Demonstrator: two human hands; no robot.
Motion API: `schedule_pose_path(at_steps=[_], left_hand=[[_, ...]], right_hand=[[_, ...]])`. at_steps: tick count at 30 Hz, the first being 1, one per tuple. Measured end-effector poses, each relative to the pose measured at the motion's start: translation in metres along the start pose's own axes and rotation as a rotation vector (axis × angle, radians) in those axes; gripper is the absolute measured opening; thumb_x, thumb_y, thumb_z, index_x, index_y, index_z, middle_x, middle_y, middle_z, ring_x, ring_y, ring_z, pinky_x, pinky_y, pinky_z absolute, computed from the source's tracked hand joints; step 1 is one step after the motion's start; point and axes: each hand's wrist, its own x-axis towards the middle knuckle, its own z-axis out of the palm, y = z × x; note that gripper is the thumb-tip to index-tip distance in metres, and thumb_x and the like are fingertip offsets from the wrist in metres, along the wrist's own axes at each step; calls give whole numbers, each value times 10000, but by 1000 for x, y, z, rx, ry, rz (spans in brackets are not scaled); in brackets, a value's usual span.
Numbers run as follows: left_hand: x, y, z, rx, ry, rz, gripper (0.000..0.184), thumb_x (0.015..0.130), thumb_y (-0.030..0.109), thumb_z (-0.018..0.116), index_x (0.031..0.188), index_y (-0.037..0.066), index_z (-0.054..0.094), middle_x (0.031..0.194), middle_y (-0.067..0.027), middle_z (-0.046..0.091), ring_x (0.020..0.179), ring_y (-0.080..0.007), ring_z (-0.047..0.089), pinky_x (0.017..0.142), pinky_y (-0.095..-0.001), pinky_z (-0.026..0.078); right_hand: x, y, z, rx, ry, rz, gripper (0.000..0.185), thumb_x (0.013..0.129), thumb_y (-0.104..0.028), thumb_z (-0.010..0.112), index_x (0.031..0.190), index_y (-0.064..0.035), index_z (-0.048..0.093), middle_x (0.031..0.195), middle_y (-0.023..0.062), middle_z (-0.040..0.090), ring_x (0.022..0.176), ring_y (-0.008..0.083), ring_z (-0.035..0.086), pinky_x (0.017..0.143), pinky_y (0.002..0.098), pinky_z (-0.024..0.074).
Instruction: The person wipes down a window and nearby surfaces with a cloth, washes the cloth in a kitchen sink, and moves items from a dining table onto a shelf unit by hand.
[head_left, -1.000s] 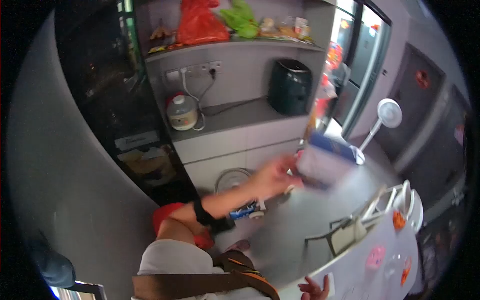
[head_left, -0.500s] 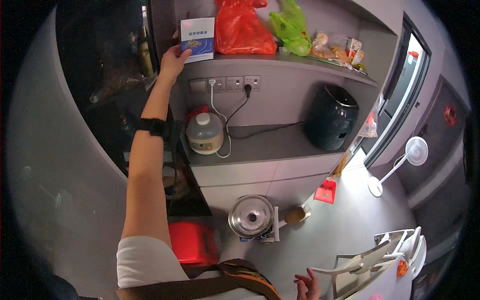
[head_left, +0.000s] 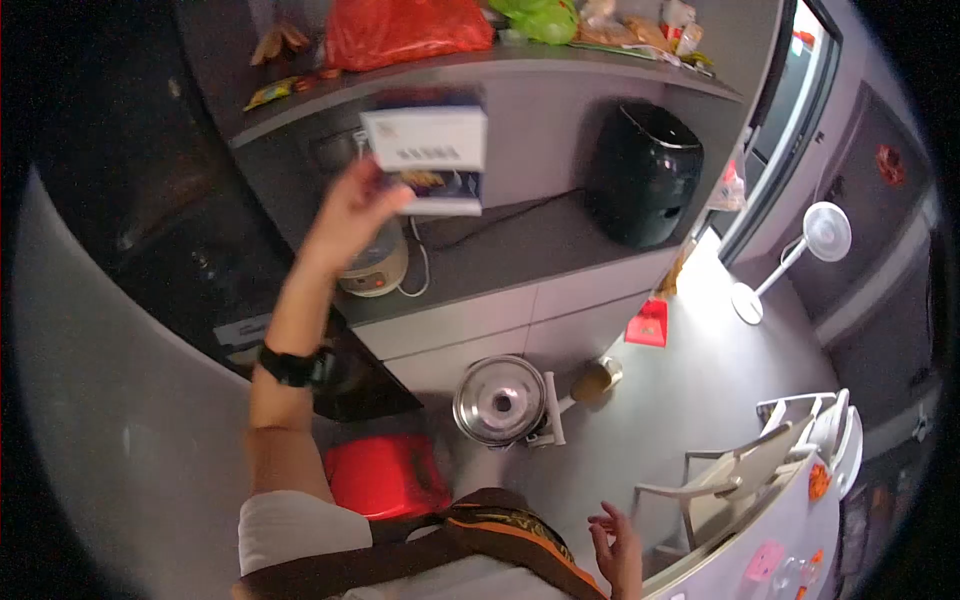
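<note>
My left hand [head_left: 352, 218] is closed on a white and dark blue box [head_left: 430, 142], thumb on its front and fingers behind its left edge. The box is slightly blurred; its printing cannot be read. It is in front of the counter nook, below the shelf [head_left: 560, 60]. Behind my hand, partly hidden, stands a small appliance with a cream base [head_left: 378, 278]. Low at the right, my right hand [head_left: 618, 552] has its fingers apart and holds nothing, near a pale chair [head_left: 735, 470].
Red [head_left: 405, 35] and green bags [head_left: 540, 18] sit on the shelf. A black air fryer [head_left: 645, 175] stands on the counter [head_left: 480, 265]. Below are a steel pot [head_left: 500, 400], a red stool [head_left: 385, 475] and a red dustpan [head_left: 648, 323]. A white fan [head_left: 825, 232] stands at right.
My left hand has taken the box off the shelf and brought it down and to the right. The view has shifted, and my right hand shows more fully.
</note>
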Motion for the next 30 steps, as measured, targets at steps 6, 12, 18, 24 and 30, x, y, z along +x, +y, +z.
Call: schedule_pose_path(at_steps=[6, 12, 18, 24, 30], left_hand=[[50, -53, 49, -24, 67, 62, 477, 857, 124, 649, 1251, -23, 424, 1183, -105, 534, 1089, -151, 515, 928, -281, 427], [188, 26, 74, 121, 105, 271, 493, 825, 273, 691, 1147, -62, 530, 1050, -127, 630, 948, -173, 589, 817, -308, 468], [309, 2, 135, 484, 96, 25, 449, 762, 326, 707, 1013, -42, 647, 1023, -216, 647, 963, -326, 625, 847, -390, 473], [314, 6, 170, 792, 180, 12, 418, 785, 331, 704, 981, -34, 657, 1038, -235, 632, 990, -369, 604, 842, -422, 480], [336, -14, 174, 698, 185, 4, 341, 763, 254, 705, 976, -8, 658, 1009, -236, 633, 937, -350, 621, 837, -443, 483]], right_hand=[[0, 33, 5, -168, -56, -12, 374, 886, -174, 589, 1237, -78, 503, 908, 99, 679, 792, 225, 656, 704, 342, 502], [18, 29, 10, -185, -79, 29, 370, 913, -224, 560, 1261, -112, 505, 956, 108, 674, 815, 241, 655, 690, 341, 505], [31, 26, 14, -213, -82, 58, 368, 908, -241, 567, 1249, -111, 518, 927, 118, 674, 794, 257, 653, 692, 347, 504], [29, 64, 17, -151, 2, 64, 378, 912, -259, 558, 1253, -101, 516, 905, 136, 673, 771, 269, 652, 681, 355, 501], [44, 70, 24, -170, 119, 65, 344, 848, -172, 627, 1164, -75, 533, 835, 105, 677, 741, 260, 657, 711, 361, 505]])
